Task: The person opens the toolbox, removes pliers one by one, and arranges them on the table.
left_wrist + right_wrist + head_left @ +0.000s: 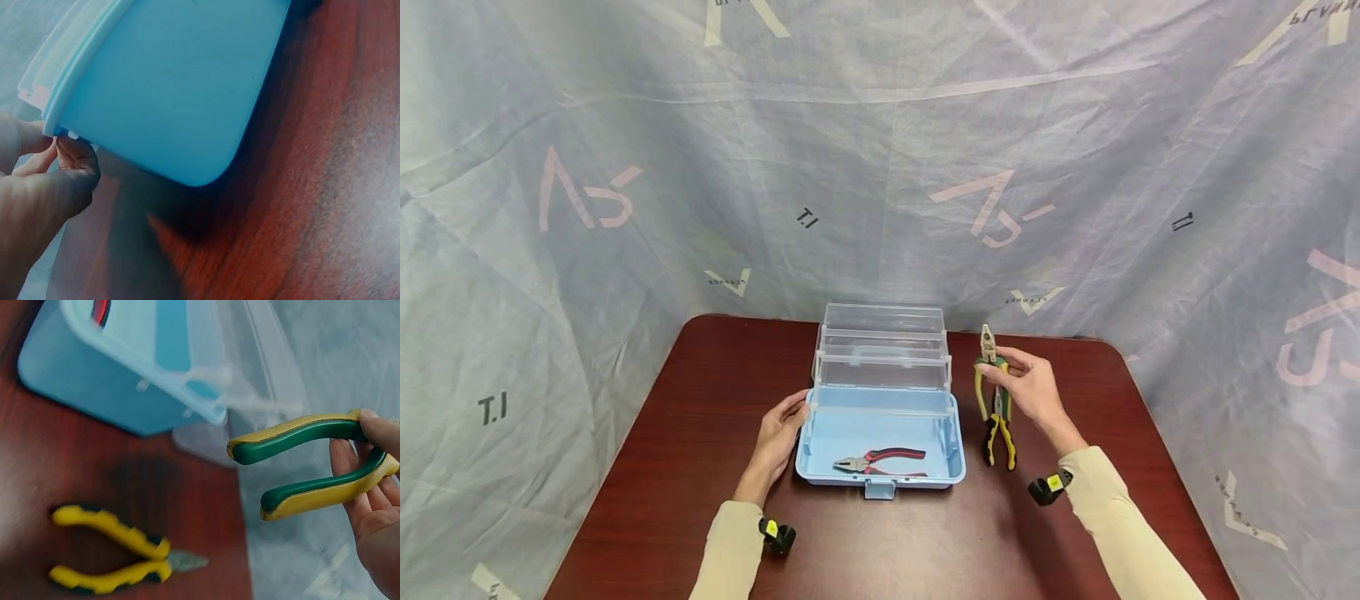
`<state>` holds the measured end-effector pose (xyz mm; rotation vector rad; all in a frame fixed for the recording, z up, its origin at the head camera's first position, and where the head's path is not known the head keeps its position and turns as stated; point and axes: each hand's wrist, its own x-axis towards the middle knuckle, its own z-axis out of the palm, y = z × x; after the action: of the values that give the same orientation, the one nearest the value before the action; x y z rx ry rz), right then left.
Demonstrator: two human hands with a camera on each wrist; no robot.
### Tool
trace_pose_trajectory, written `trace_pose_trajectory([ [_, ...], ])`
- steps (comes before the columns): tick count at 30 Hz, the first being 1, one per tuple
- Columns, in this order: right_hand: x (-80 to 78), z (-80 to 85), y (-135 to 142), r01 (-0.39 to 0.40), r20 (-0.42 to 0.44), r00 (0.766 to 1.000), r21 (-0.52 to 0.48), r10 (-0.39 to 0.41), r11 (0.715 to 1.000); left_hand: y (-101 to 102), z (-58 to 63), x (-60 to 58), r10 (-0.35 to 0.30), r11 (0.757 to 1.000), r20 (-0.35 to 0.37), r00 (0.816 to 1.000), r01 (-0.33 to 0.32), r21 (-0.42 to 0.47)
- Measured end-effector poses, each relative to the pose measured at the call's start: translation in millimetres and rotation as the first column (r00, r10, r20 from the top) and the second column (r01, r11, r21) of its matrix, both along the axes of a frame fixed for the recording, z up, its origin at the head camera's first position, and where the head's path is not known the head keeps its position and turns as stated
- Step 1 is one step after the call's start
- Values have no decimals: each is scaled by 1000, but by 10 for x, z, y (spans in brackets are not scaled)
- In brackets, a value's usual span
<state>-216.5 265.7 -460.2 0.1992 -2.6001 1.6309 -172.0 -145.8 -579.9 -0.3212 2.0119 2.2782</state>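
A light blue toolbox (835,478) stands with its lid up and clear trays (883,372) raised at the back. My left hand (775,437) pinches the rim at its back left corner; the left wrist view has the thumb and curled fingers there. Inside lie red-and-black pliers (895,453). Right of the box, my right hand (1026,387) holds green-and-yellow combination pliers (300,440) near the pivot, raised above the table with the nose up and handles spread downward. Below them, yellow-and-black pliers (112,531) lie on the table, handles apart.
The dark red wooden table (880,550) ends at a grey printed cloth (880,167) hung behind and at both sides. A latch (880,490) sticks out from the toolbox's front. Each wrist carries a small black camera.
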Motion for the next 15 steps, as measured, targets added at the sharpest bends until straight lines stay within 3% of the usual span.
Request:
trace_pose_trajectory([
  [4,-10,-259,246,52,45,998,-22,-51,998,3,-4,-3,6,1000,-2,1000,-6,9],
  [10,70,-485,482,96,148,986,-114,-78,989,5,-6,-6,7,1000,-2,1000,-7,5],
  [15,138,-646,648,135,224,969,-108,-108,985,10,-2,-4,5,1000,2,1000,-5,-4],
])
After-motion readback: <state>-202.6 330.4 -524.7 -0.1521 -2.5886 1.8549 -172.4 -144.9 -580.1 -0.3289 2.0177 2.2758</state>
